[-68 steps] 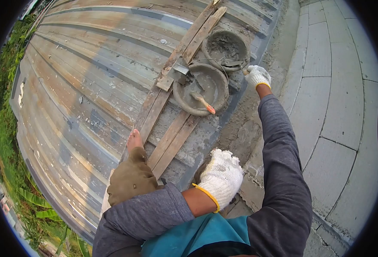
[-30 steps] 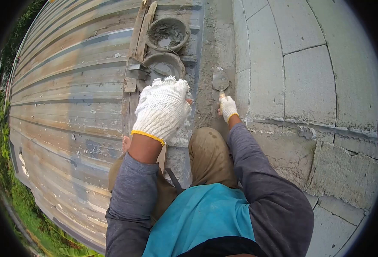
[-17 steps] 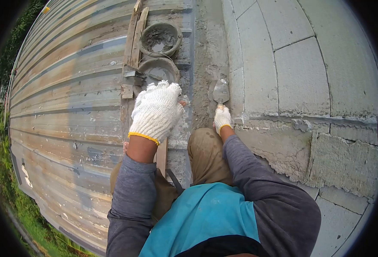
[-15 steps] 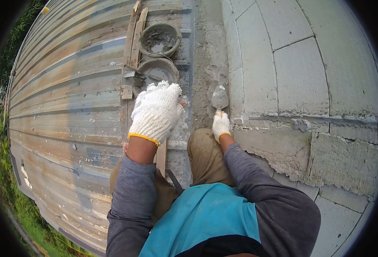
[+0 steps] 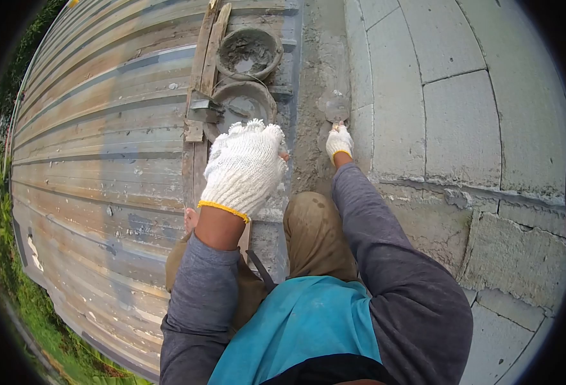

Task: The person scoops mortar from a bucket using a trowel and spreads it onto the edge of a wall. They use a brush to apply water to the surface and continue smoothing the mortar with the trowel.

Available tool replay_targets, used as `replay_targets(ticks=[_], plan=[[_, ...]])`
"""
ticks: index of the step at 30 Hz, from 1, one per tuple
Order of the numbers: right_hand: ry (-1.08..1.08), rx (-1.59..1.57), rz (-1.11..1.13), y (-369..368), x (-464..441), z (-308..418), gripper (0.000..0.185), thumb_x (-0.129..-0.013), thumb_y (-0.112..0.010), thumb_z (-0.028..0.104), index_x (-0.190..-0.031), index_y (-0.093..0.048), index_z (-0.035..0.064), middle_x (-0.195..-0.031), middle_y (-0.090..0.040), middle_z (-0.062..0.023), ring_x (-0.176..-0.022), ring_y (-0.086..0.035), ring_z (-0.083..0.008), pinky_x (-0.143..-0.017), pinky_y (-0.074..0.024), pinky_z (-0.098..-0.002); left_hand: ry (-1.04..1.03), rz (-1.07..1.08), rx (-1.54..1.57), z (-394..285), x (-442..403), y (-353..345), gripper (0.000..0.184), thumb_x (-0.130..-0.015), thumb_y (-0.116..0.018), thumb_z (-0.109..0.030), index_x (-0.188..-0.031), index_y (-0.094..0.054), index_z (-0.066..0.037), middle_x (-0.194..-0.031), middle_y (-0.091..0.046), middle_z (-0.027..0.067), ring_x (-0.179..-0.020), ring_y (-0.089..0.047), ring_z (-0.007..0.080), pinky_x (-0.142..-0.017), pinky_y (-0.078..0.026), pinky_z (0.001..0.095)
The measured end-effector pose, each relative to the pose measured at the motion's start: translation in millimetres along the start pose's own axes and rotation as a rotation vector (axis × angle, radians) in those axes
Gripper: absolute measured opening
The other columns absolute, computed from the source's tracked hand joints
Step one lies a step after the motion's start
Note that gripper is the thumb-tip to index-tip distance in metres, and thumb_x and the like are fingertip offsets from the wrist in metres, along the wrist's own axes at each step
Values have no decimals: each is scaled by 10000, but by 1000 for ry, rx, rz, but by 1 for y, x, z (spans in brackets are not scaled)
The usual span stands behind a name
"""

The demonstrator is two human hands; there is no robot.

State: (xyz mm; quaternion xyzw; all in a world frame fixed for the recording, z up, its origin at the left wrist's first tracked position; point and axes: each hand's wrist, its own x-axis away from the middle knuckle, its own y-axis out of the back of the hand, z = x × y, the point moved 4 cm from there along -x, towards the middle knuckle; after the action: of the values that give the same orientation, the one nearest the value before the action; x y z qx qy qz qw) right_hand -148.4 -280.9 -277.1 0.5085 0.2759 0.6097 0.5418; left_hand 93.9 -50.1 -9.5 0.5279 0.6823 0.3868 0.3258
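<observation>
My right hand (image 5: 339,142), in a white knitted glove with a yellow cuff, grips a pointing trowel (image 5: 334,106). The trowel's blade lies over the strip of wet grey mortar (image 5: 314,154) beside the pale block wall (image 5: 395,109). Nearer to me, my left hand (image 5: 243,168) wears a matching fingerless glove and is raised with its fingers curled under. Its back hides whatever the fingers may hold. Just beyond it stands a bucket (image 5: 272,106) with thin grey mix inside, and behind that a second bucket (image 5: 278,54) holding thicker mortar.
Wooden planks (image 5: 201,58) run along the left side of the buckets. A metal piece (image 5: 205,106) rests at the near bucket's edge. Corrugated metal roofing (image 5: 97,167) covers the left, with green plants (image 5: 4,237) past its edge. My knee (image 5: 316,231) is close to the mortar strip.
My right hand has moved forward along the mortar strip with the trowel. The left hand keeps its curled shape. The view has shifted slightly.
</observation>
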Motion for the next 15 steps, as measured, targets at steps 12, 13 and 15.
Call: replay_targets(ticks=[12,13,15], plan=[[-332,-850,-18,-47,142,-13,571,-1017,-396,336,-1552,-220,244,-1105,-610,-121,-583,-599,-219,-423,-507,-333,-63,-55,9,-12,-6,4,252,-819,-679,-278,-913,-638,-48,-899,-658,173,-891,-639,375,-795,-498,484],[-348,-854,33,-44,145,-9,571,-1019,-395,336,-1553,-215,242,-1029,-614,-110,-562,-587,-208,-420,-503,-329,-64,-72,1,-12,-5,4,253,-818,-679,-278,-916,-639,-48,-903,-657,172,-895,-637,376,-795,-497,486],[-374,-847,83,-44,137,-13,571,-1022,-394,335,-1554,-210,241,-954,-618,-99,-541,-576,-196,-418,-498,-325,-62,-79,1,-12,-2,2,254,-817,-679,-278,-919,-641,-48,-908,-656,171,-899,-635,376,-795,-495,487]])
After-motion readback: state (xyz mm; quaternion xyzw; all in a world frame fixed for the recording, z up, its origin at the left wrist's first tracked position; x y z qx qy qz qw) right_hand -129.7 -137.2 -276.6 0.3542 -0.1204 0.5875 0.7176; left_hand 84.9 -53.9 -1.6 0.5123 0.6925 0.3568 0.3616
